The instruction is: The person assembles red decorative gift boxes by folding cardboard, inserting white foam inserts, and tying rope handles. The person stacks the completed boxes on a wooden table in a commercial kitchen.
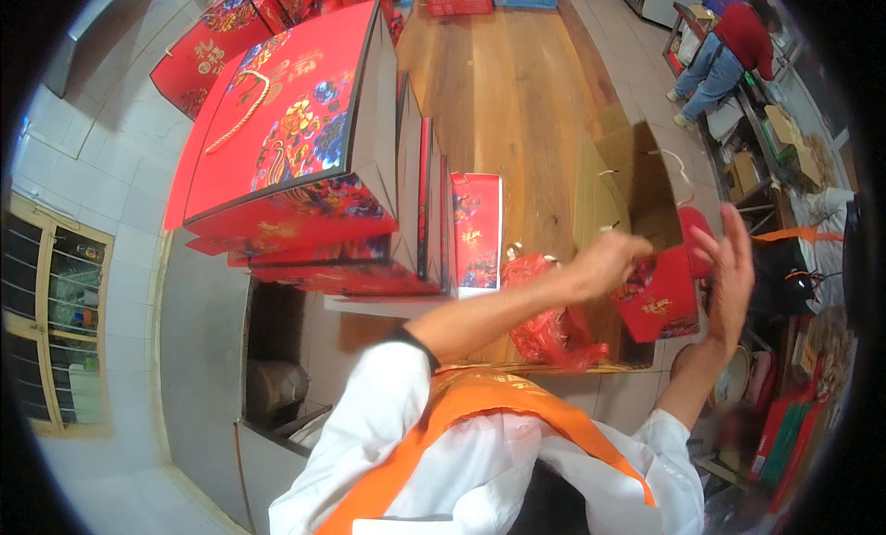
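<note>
An open red gift box (657, 306) with a bare brown cardboard inside stands at the table's right edge. Its brown flaps (653, 189) rise away from me, and pale cord ends poke through the board. My left hand (609, 263) is over the box's near left side, fingers curled together; what they grip, if anything, is hidden. On the right of the box my right hand (729, 272) is raised with its fingers stretched out, holding nothing. Beneath my left forearm lies a crumpled red plastic bag (554, 327), its contents unclear.
Stacked red gift boxes (305, 138) with floral prints and cord handles fill the table's left side. A flat red printed piece (477, 226) lies beside them on the wooden table (498, 83). Shelves (743, 170) line the right, where another person (729, 55) stands.
</note>
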A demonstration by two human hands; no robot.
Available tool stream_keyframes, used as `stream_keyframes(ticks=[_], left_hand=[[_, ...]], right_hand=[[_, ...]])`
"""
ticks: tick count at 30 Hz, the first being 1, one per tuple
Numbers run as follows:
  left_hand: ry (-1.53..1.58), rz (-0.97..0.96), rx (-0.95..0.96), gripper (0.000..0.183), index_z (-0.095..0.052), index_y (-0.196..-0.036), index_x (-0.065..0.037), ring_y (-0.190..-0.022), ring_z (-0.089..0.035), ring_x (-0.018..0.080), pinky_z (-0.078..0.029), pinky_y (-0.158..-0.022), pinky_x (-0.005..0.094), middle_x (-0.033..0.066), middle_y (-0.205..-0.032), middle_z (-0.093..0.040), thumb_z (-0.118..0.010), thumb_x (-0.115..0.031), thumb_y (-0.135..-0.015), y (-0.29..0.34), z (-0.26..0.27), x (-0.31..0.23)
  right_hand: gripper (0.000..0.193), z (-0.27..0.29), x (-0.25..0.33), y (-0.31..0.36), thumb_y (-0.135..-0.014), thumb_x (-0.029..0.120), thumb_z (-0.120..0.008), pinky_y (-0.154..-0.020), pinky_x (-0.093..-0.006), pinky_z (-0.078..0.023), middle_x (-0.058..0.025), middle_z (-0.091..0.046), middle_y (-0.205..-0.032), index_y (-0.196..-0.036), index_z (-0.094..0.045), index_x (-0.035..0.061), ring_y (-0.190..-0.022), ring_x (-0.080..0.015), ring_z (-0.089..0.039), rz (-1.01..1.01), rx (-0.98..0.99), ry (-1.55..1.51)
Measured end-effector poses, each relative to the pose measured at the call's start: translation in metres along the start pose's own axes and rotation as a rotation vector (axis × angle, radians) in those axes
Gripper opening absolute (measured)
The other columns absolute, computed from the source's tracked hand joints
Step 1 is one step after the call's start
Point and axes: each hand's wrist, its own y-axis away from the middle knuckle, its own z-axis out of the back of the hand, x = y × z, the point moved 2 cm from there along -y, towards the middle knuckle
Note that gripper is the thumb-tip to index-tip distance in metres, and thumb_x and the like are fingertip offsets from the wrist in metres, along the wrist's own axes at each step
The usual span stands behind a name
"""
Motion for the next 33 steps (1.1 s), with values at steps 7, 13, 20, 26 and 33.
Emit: stream_keyframes(ticks=[7, 13, 20, 26, 33], left_hand=[[0.119, 0.237, 0.199, 0.016, -0.062, -0.077, 0.002, -0.068, -0.060, 0.0329, -0.048, -0.063, 0.0376, 0.0218, -0.074, -0.059, -0.053, -0.005, -0.065, -0.055, 0.030, -0.055], [0.056, -0.175, 0.186, 0.021, -0.058, -0.066, 0.009, -0.065, -0.058, 0.0384, -0.048, -0.060, 0.0403, 0.0271, -0.066, -0.055, -0.057, -0.012, -0.062, -0.050, 0.063, -0.150], [-0.270, -0.341, -0.163, 0.021, -0.060, -0.079, 0.004, -0.070, -0.058, 0.0263, -0.048, -0.062, 0.0329, 0.0178, -0.075, -0.058, -0.058, -0.015, -0.070, 0.034, 0.258, -0.263], [-0.426, -0.226, -0.780, 0.022, -0.061, -0.089, -0.001, -0.075, -0.058, 0.0160, -0.048, -0.064, 0.0265, 0.0098, -0.083, -0.060, -0.059, -0.017, -0.076, 0.123, 0.409, -0.278], [-0.193, -0.152, -0.930, 0.023, -0.057, -0.103, 0.000, -0.083, -0.053, 0.0109, -0.042, -0.072, 0.0252, 0.0032, -0.096, -0.058, -0.057, -0.007, -0.081, 0.228, 0.494, -0.170]], right_hand=[[0.056, 0.070, -0.107, 0.201, -0.087, 0.037, -0.047, -0.099, -0.0430, -0.028, -0.0074, -0.032, -0.134, -0.133, -0.029, 0.0101, -0.121, -0.0237, -0.033, -0.189, -0.625, -0.446], [0.082, 0.020, -0.088, 0.225, -0.074, 0.048, -0.061, -0.100, -0.0493, -0.026, -0.0121, -0.028, -0.136, -0.134, -0.022, 0.0077, -0.124, -0.0294, -0.028, -0.031, -0.535, -0.805], [0.065, -0.059, 0.010, 0.095, -0.077, 0.038, -0.060, -0.104, -0.0469, -0.021, -0.0123, -0.034, -0.133, -0.130, -0.034, 0.0101, -0.123, -0.0313, -0.030, 0.386, -0.358, -0.753], [0.038, -0.171, 0.051, -0.007, -0.082, 0.019, -0.057, -0.086, -0.0354, -0.038, -0.0118, -0.050, -0.114, -0.116, -0.046, 0.0070, -0.101, -0.0240, -0.048, 0.593, -0.339, -0.007], [0.027, -0.335, 0.136, 0.037, -0.079, 0.008, -0.062, -0.074, -0.0226, -0.043, 0.0007, -0.057, -0.094, -0.103, -0.051, 0.0039, -0.084, -0.0060, -0.051, 0.758, 0.129, -0.435]])
